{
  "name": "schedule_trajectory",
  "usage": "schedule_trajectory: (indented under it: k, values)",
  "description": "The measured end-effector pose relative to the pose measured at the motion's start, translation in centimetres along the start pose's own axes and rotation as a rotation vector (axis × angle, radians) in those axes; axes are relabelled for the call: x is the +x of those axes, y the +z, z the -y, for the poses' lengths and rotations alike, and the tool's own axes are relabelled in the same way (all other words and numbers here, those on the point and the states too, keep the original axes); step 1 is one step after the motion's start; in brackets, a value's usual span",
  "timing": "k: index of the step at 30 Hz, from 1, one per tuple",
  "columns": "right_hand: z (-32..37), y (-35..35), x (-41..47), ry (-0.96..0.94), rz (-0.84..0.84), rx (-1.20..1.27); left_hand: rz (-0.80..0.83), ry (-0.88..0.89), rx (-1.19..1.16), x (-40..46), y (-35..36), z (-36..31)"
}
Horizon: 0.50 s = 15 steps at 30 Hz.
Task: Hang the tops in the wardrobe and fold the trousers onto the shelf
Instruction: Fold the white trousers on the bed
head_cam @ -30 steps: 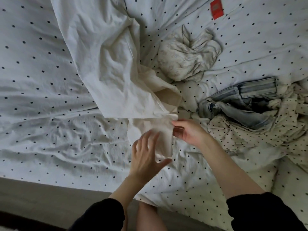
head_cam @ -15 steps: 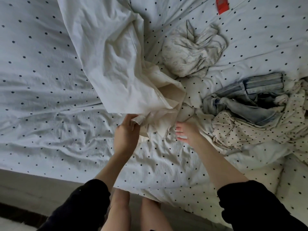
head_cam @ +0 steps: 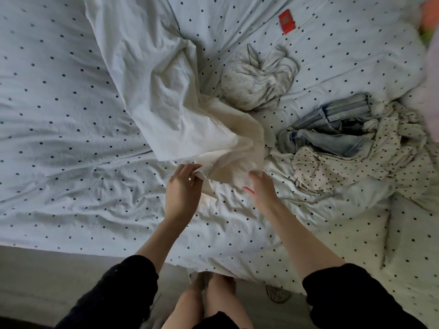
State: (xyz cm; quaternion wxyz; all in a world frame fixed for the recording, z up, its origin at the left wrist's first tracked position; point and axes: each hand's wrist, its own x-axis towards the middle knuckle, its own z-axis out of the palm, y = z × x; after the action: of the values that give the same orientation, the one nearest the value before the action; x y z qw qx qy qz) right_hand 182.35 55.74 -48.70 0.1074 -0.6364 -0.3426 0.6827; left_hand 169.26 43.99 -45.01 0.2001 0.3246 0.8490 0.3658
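Left hand (head_cam: 183, 186) pinches cream garment (head_cam: 171, 96) hem — right hand (head_cam: 260, 186) grips too.

A blurred pink-and-green thing (head_cam: 428, 22) (unidentifiable) is cut off by the top right edge.

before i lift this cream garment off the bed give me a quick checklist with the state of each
1. Left hand grips the cream garment hem: ok.
2. Right hand grips the hem: cannot tell, fingers hidden in the fold.
3. Garment spread flat: not ok, bunched near the hands.
4. Clear of the jeans: ok.
5. Clear of the crumpled pale garment: cannot tell, the edges meet.
6. Top or trousers: cannot tell.
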Motion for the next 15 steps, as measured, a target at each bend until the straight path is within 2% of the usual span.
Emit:
schedule_trajectory:
  k: [3, 8, 11, 15]
  values:
    - [-0.8, -2.1, -3.6, 0.003, -0.013, 0.135, 0.025, 0.087, -0.024, -1.8, -1.5, -2.7]
    - [-3.3, -7.6, -10.8, -0.047, 0.078, 0.094, 0.107, 0.263, -0.048, -6.2, -2.4, -7.0]
    - [-4.9, -11.3, -14.4, 0.013, 0.105, 0.04, 0.208, 0.376, 0.008, -9.3, -1.8, -9.4]
    - [-5.2, -15.5, -15.9, 0.137, 0.046, 0.17, 0.281, 0.474, 0.097, -12.8, -0.1, -12.5]
